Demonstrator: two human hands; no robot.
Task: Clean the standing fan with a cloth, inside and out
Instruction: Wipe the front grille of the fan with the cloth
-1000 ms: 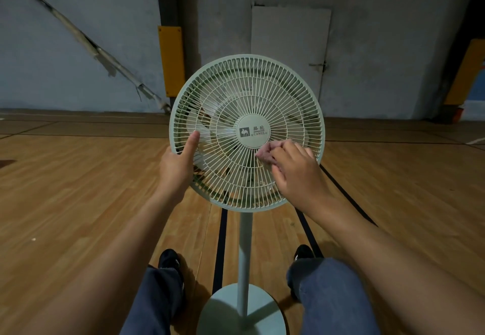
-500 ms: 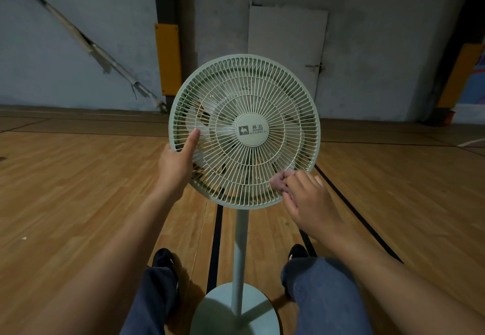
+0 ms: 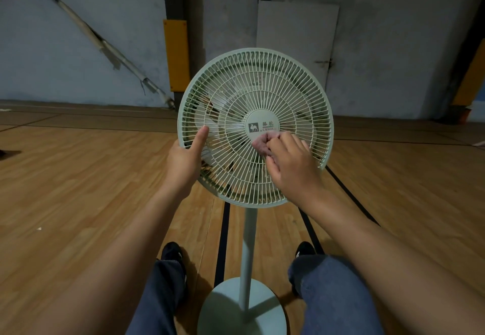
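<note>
The pale green standing fan [image 3: 256, 127] stands upright on the wooden floor [image 3: 78, 190], directly in front of the person, its round slatted front grille [image 3: 288, 93] facing the camera. A round badge [image 3: 263, 127] with a camel logo sits at the centre of the grille, and pale blades show dimly behind the slats. A slim pole [image 3: 248, 250] runs down from the fan head to a round base [image 3: 241, 308], which rests between the person's two dark shoes.

The right hand [image 3: 291, 166] is bunched around a small pinkish cloth [image 3: 263, 144], fingers curled over it, pressing it against the grille just below and to the right of the badge (most of the cloth is hidden under the fingers). The left hand [image 3: 183, 161] grips the left rim of the grille, its thumb lying flat on the front slats and pointing up, the other fingers out of sight behind the edge.

Both bare forearms reach in from the bottom corners, above knees in blue trousers [image 3: 338, 298]. Black lines cross the floor under the fan. Behind it rises a grey wall [image 3: 78, 32] with a yellow padded panel [image 3: 176, 56] on a dark post, a pale door panel [image 3: 296, 32] with a latch, and a diagonal brace at the left.
</note>
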